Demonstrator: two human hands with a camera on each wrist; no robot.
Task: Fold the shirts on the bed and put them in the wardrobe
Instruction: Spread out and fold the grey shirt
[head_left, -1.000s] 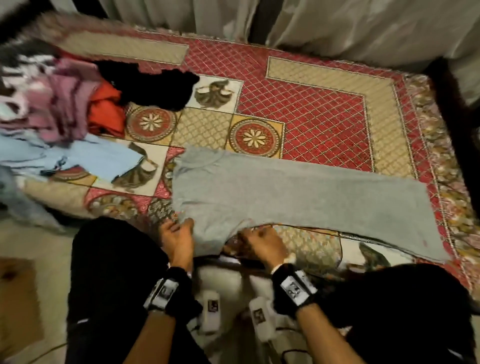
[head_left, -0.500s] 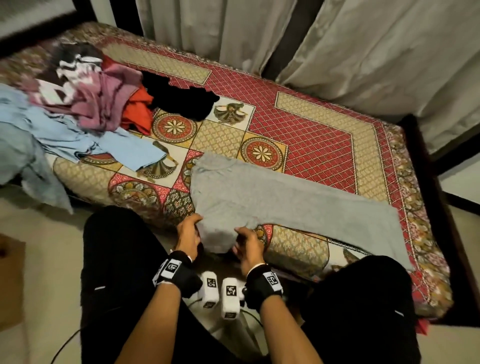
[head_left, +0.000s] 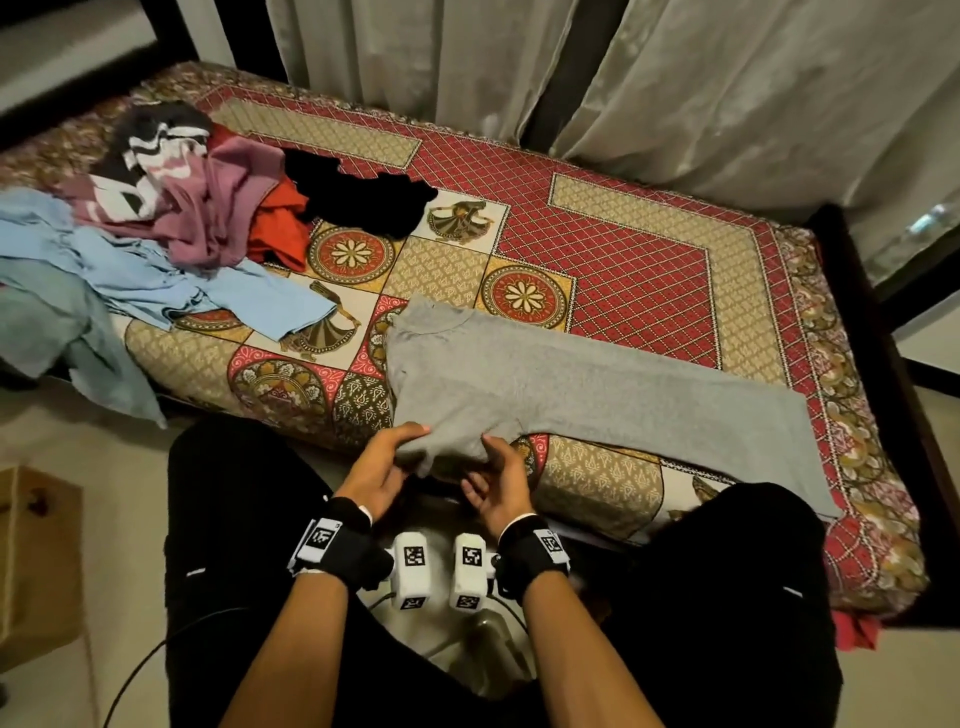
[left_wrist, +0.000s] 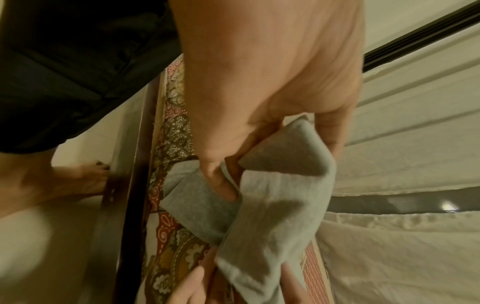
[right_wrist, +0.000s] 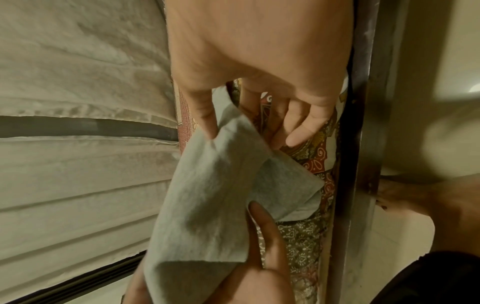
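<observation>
Head view: the grey shirt (head_left: 571, 384) lies lengthwise along the near edge of the bed (head_left: 649, 270), its collar end toward the clothes pile (head_left: 171, 208) and its hem reaching the far right corner of the bedspread. The sleeve nearest me hangs over the bed's edge. My left hand (head_left: 382, 465) grips that sleeve's left side, thumb under and fingers over the cloth. My right hand (head_left: 496, 483) pinches the sleeve's right side between thumb and forefinger; the other fingers hang loose below it.

Left wrist view: my left hand (left_wrist: 259, 98) holds a folded flap of the grey shirt (left_wrist: 272, 205), thumb tucked into the fold.

Right wrist view: my right hand (right_wrist: 259, 72) holds the grey shirt (right_wrist: 207, 195) at its upper edge, against the bed's side rail (right_wrist: 355, 144).

Beyond the shirt, toward the head of the bed: a light blue garment (head_left: 156, 291), a purple one (head_left: 218, 208), a red one (head_left: 275, 228) and a black one (head_left: 363, 197). Pale curtains (head_left: 623, 78) hang behind the bed.
</observation>
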